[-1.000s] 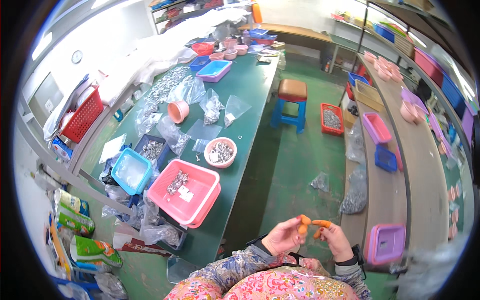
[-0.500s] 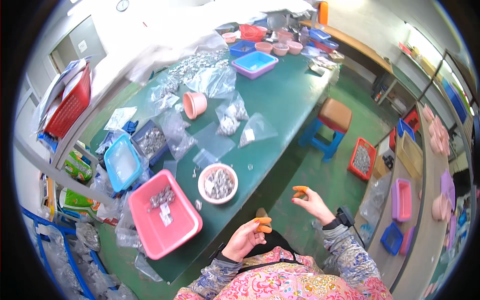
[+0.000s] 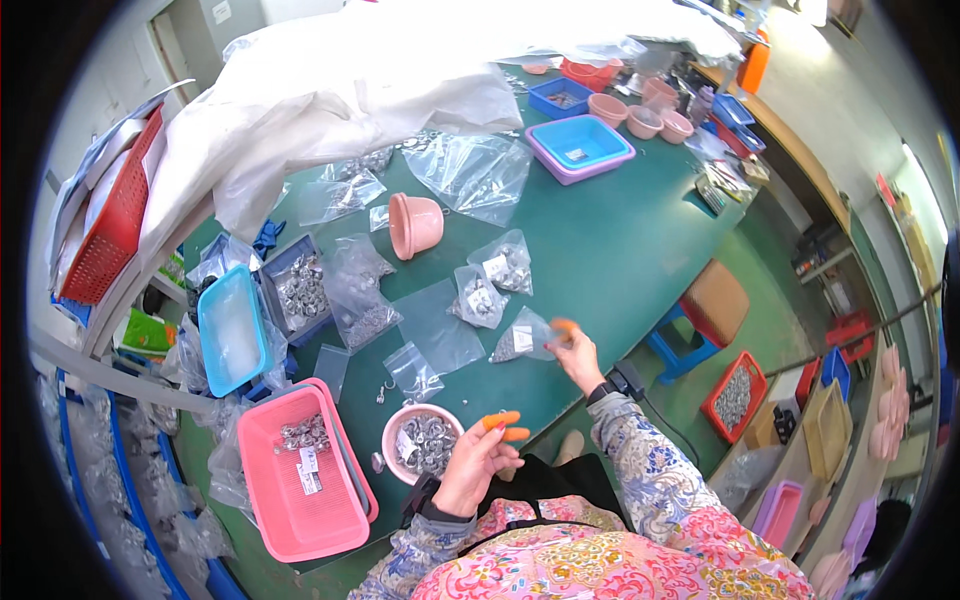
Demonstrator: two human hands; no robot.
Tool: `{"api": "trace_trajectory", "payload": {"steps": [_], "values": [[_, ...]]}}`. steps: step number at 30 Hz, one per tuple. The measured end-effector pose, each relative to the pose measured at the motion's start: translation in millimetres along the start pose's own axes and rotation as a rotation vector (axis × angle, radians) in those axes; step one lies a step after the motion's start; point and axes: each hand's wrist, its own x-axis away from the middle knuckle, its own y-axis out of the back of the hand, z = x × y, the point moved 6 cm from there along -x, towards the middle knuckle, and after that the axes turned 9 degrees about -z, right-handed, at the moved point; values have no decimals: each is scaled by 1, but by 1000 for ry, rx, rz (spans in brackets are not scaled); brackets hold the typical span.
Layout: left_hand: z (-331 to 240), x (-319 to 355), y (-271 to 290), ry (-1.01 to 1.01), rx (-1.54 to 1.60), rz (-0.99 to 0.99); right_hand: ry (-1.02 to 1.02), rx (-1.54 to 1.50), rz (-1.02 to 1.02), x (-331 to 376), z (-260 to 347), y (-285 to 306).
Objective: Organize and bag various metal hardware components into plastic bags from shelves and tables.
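My left hand point(image 3: 478, 470) is raised beside the pink bowl point(image 3: 392, 440) of small metal parts, at the near edge of the table. Orange finger covers sit on two of its fingertips, and its fingers are apart with nothing between them. Further forward, my right hand point(image 3: 576, 360) reaches over the table with thumb and forefinger apart. Its blurred fingertips are at the right end of a clear plastic bag point(image 3: 521, 338) with grey parts and a white label; whether they touch it is unclear. Two more filled bags point(image 3: 482, 298) lie just behind.
A pink tray point(image 3: 290, 525) with metal parts stands at the near left. Behind it are a light-blue tray point(image 3: 235, 335) and a dark-blue bin point(image 3: 300, 290). A pink pot point(image 3: 415, 226) lies on its side. A stool point(image 3: 715, 300) stands right of the green table point(image 3: 610, 230).
My right hand has moved forward and left, from beyond the table edge to the labelled bag. My left hand stays raised near the bowl. The view has shifted toward the table.
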Motion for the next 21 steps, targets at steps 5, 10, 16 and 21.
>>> {"api": "trace_trajectory", "payload": {"steps": [5,10,16,21], "values": [[19,-31,19,110,223,-110,573,90,117,1,84,-4],[44,-96,-23,436,737,24,892,338,631,43,75,-16],[108,-164,-4,379,904,-189,806,51,538,-43,136,18],[97,-156,-30,340,728,-338,972,250,336,-143,162,-39]]}}
